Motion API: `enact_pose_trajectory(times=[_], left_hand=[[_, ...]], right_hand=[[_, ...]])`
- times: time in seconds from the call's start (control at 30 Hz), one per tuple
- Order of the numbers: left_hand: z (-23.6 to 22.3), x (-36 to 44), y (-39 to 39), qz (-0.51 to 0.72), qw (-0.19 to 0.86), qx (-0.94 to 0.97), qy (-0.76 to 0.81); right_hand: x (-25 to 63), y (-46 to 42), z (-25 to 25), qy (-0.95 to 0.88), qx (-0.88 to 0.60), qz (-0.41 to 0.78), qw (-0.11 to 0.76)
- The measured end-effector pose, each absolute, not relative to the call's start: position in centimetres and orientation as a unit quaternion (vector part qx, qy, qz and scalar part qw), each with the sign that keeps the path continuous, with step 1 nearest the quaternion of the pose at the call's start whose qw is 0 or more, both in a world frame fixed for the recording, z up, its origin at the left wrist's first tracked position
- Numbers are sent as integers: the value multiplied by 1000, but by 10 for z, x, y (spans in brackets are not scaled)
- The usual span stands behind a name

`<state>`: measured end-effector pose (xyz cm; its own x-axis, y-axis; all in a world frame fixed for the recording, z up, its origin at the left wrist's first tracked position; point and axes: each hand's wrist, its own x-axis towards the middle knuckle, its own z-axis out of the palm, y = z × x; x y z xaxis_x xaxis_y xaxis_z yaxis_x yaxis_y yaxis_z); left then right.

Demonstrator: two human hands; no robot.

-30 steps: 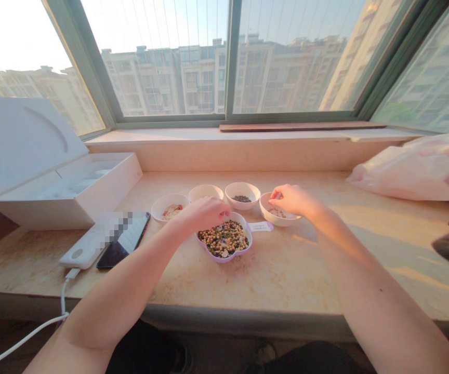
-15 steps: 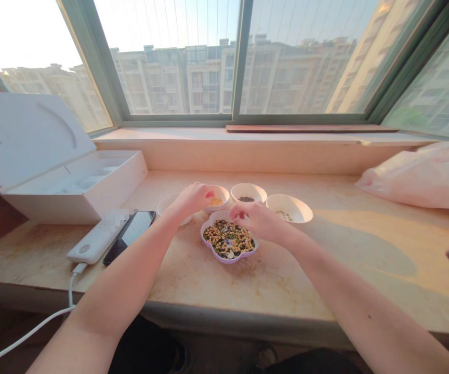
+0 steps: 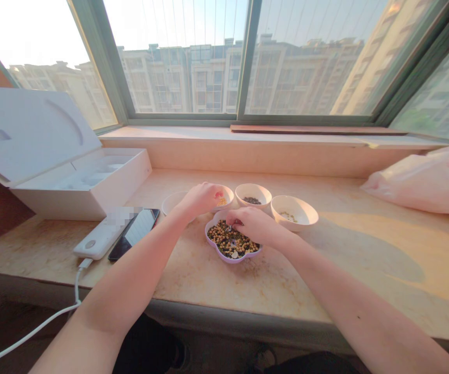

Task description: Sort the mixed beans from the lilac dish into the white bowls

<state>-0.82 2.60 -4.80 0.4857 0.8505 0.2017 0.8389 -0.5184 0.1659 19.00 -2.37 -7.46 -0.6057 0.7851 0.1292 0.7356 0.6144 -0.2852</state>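
Observation:
A purple flower-shaped dish (image 3: 235,259) holds mixed beans (image 3: 234,241), tan, black and green. My right hand (image 3: 253,224) reaches over its back right edge, fingers pinched together down at the beans; what they hold is too small to make out. My left hand (image 3: 205,198) is curled over a white bowl (image 3: 230,195) with yellowish beans in it, its fingertips closed near the inside. Beside that stand a bowl (image 3: 262,190) of dark beans and a bowl (image 3: 306,213) with a few pale greenish ones. Another white bowl (image 3: 170,202) is partly hidden behind my left wrist.
At the left an opened white box (image 3: 68,200) stands near a white power bank (image 3: 97,241) with a cable, and a phone (image 3: 133,234). A pale plastic bag (image 3: 427,182) lies at the right. The window sill (image 3: 177,132) runs along the back.
My right hand has come down and nearer, from the dish's back rim to the beans inside. My left hand stays at the bowl of yellowish beans. The view has shifted slightly.

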Motion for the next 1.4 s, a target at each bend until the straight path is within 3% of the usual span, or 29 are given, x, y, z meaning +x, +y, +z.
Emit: enact_pose_trajectory(times=[0.77,1.0,1.17,1.4], left_hand=[[-44,-3,18,123,12,885,448],[-41,3,11,180,16,887,424],[-39,9,2,113,22,914,388],[-51,21,-11,-36,7,939,343]], right_hand=[[183,-28,-76,-902,-413,99,75],[202,-27,-52,-819,-514,166,192],[235,-3,-53,-749,-574,132,305],[240,14,-59,-759,-588,83,269]])
